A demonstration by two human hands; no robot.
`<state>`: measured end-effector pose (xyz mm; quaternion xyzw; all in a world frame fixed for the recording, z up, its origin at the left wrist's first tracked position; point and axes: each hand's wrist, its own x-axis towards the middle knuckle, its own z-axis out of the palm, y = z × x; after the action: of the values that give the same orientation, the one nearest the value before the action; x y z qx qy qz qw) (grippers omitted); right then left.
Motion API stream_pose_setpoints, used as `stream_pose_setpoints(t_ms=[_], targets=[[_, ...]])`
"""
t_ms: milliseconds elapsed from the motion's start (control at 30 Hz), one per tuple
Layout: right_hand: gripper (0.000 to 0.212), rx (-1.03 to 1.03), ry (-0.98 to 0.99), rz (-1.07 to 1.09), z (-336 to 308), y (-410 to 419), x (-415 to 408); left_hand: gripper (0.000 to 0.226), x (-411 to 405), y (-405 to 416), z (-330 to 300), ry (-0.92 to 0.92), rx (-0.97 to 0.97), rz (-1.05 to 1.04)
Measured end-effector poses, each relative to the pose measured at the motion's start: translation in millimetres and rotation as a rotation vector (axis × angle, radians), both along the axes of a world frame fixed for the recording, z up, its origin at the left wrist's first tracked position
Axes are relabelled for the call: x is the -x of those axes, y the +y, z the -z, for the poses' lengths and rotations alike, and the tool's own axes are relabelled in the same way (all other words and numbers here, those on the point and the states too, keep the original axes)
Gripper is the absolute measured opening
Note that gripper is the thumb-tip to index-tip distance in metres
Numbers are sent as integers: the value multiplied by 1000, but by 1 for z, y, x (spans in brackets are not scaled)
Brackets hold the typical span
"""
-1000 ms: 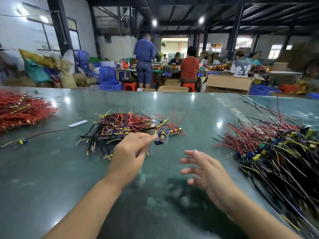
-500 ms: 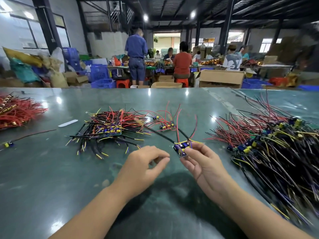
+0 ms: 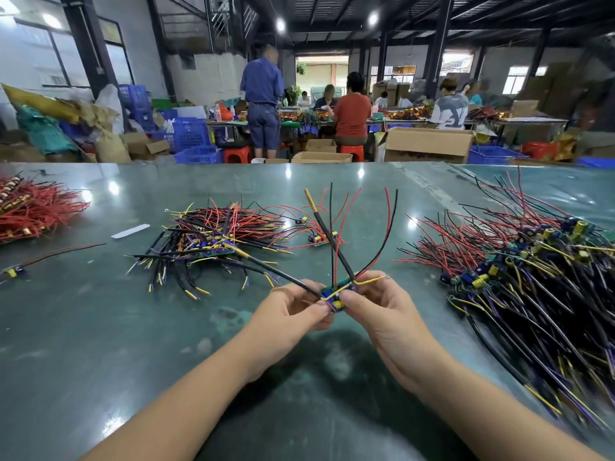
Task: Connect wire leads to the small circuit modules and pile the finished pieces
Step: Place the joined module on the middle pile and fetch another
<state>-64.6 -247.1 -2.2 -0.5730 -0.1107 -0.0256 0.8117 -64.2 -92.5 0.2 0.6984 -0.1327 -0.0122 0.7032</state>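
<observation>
Both hands meet above the green table (image 3: 100, 327) on one small circuit module (image 3: 336, 295), green and blue with a yellow part. My left hand (image 3: 293, 311) pinches its left end, where a thick black lead runs off to the left. My right hand (image 3: 379, 301) pinches its right side and a yellow lead. Red and black wires (image 3: 336, 227) fan upward from the module. A pile of wired modules (image 3: 213, 241) lies left of centre. A larger heap of modules with leads (image 3: 532, 271) fills the right.
A bundle of red wires (image 3: 36, 207) sits at the far left, with a single stray module (image 3: 13, 271) and a white strip (image 3: 129, 231) near it. A few loose modules (image 3: 316, 237) lie past my hands. People work at tables beyond the far edge.
My left hand came back from the centre pile and both hands closed on one module. They now hold it a little higher, its leads fanning upward.
</observation>
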Motion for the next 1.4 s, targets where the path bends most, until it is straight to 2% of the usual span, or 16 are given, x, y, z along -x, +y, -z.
stream_pose_setpoints(t_ms=[67,233,500,600,733,800,900,1000,1067,1133,1233,1300,1367,1400], targets=[[18,5,-9,16,-2,1,0,17,2,-1,-1,-12,16,14],[33,-46,0,10,-5,1,2,16,2,0,-2,-62,20,21],[20,58,18,37,-1,1,1,14,-3,-1,-3,26,107,-40],[25,12,88,-1,-2,-2,1,13,-4,1,-3,56,138,-68],[25,9,111,-82,-4,-6,0,9,-2,6,-9,26,126,6],[26,-33,129,-115,-6,-7,-1,14,-3,8,-9,29,137,23],[21,-120,185,-204,-9,-9,-1,23,-5,12,-7,42,155,74],[10,-170,205,-244,-9,-10,0,20,-6,13,-4,52,213,143],[10,-211,217,-193,-8,-9,-1,17,-7,11,-4,67,265,79],[9,-249,233,-98,-7,-9,-4,5,-12,11,-5,83,295,-90],[7,-259,237,22,-8,-11,-7,21,-26,21,-7,139,281,-405],[9,-263,235,66,-9,-12,-7,24,-33,33,-10,257,297,-493],[8,-266,237,79,-10,-12,-6,20,-37,42,-11,362,222,-499],[9,-260,233,71,-10,-11,-6,20,-36,46,-11,375,101,-506]])
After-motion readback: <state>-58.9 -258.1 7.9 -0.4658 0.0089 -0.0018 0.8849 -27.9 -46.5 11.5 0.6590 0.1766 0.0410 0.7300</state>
